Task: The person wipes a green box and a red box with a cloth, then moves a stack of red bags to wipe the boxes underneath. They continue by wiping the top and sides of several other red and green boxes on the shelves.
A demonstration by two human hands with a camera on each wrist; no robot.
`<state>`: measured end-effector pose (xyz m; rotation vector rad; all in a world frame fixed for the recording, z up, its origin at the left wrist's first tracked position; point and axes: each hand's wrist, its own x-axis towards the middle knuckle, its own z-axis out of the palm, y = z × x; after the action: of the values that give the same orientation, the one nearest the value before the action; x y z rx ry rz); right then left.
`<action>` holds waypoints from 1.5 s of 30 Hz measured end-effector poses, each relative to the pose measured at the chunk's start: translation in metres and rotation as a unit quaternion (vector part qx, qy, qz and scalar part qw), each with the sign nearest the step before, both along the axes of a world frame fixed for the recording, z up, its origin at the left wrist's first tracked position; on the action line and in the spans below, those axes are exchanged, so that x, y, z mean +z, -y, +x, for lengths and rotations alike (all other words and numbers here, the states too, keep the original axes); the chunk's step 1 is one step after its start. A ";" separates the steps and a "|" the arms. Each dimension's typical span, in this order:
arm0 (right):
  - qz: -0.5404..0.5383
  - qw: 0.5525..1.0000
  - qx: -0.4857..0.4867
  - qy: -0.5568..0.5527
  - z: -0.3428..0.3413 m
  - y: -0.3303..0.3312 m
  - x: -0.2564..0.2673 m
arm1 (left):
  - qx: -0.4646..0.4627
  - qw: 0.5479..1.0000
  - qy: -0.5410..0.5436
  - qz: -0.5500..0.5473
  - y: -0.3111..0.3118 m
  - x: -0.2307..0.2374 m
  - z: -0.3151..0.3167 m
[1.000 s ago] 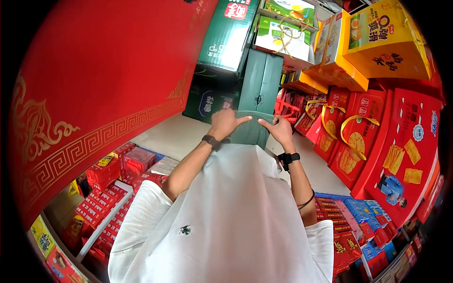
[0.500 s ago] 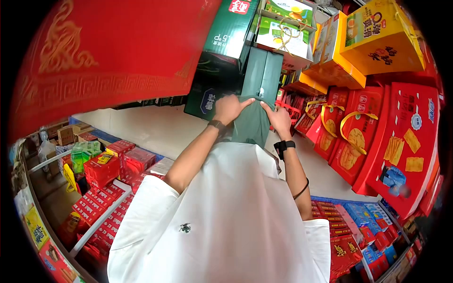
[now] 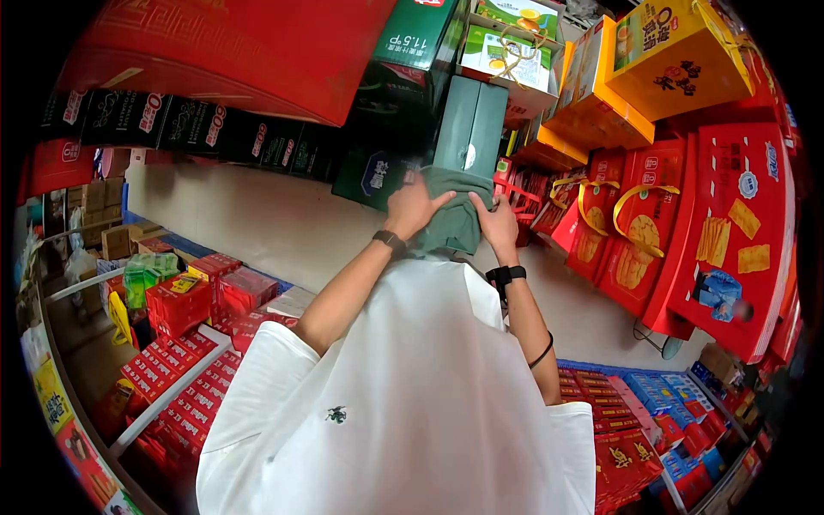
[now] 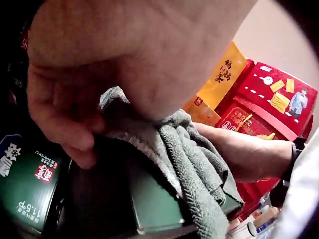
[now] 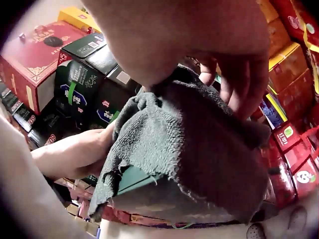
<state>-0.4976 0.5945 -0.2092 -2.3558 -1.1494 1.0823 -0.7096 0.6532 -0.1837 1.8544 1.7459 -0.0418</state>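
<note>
From the head view we see the left hand [image 3: 410,209] and the right hand [image 3: 498,223] gripping a grey-green, nubby terry cloth [image 3: 452,215] between them, thumbs on top, over the near end of a long, smooth, dark green box [image 3: 472,124] stretching ahead of the grip. Only the wrist views show us the cloth's ragged edges, with a green corner of the box peeking out beneath. Well right of the grip we see red gift boxes with yellow ribbon handles [image 3: 644,236].
</note>
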 end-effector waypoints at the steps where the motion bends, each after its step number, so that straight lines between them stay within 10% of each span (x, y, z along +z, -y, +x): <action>1: 0.009 1.000 -0.001 -0.007 -0.001 0.007 -0.003 | -0.001 1.000 0.002 -0.014 0.004 0.002 -0.001; 10: 0.161 0.976 0.011 -0.148 0.031 0.036 0.015 | 0.131 0.979 0.112 -0.107 0.045 0.011 -0.070; 22: 0.474 0.878 0.050 0.042 0.042 -0.160 0.164 | 0.303 0.933 0.167 -0.097 0.093 -0.033 -0.149; 28: 0.374 0.882 0.217 0.187 0.016 -0.153 0.008 | 0.334 0.926 0.169 -0.050 0.107 -0.071 -0.165; 45: 0.101 0.989 0.105 -0.025 -0.001 0.107 0.063 | 0.239 0.947 0.171 -0.130 0.068 -0.093 -0.190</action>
<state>-0.4984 0.4873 -0.1462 -2.0786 -1.4411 1.0287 -0.8991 0.5849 -0.2771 1.1375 1.7899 0.2172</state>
